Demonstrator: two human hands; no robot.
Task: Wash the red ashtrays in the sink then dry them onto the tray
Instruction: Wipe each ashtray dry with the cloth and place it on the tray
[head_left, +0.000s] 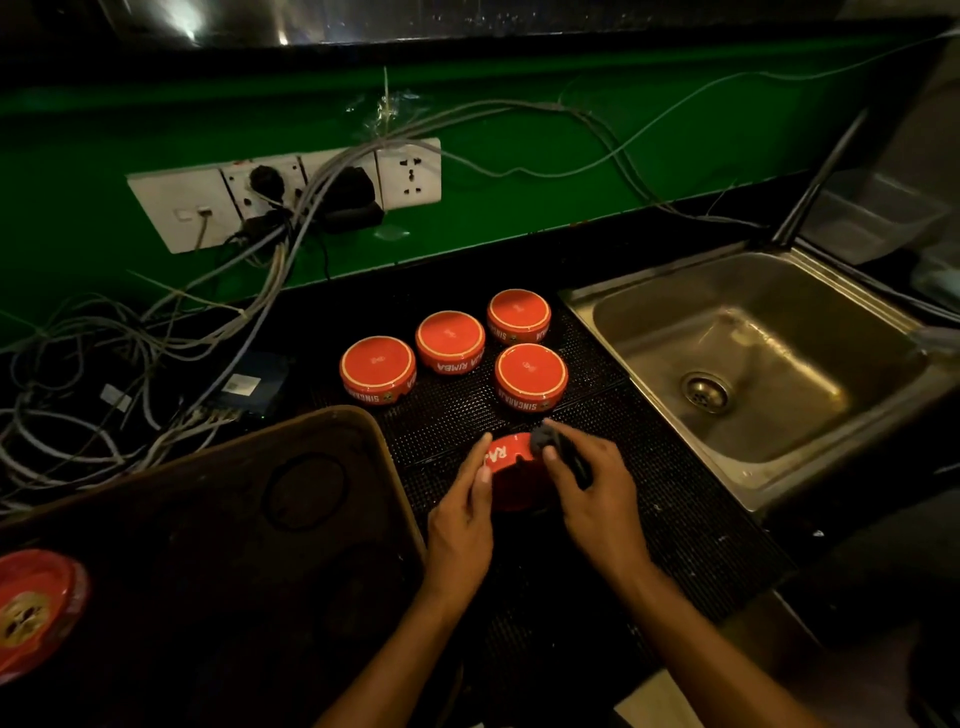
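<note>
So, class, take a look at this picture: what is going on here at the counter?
A person is drying a round red ashtray over a black mesh mat. The left hand grips its side, while the right hand rubs its rim with a dark cloth. Four more red ashtrays sit upside down beyond them. The steel sink is on the right, and the brown tray on the left.

Red ashtrays: glossy glazed ceramic look, smooth. Sink: brushed metal, dull sheen. Mat under them: black, studded, matt. Tray: dark, worn, scuffed matt. Cloth: dark grey, soft, matt. Wall: green, slightly glossy paint.
</note>
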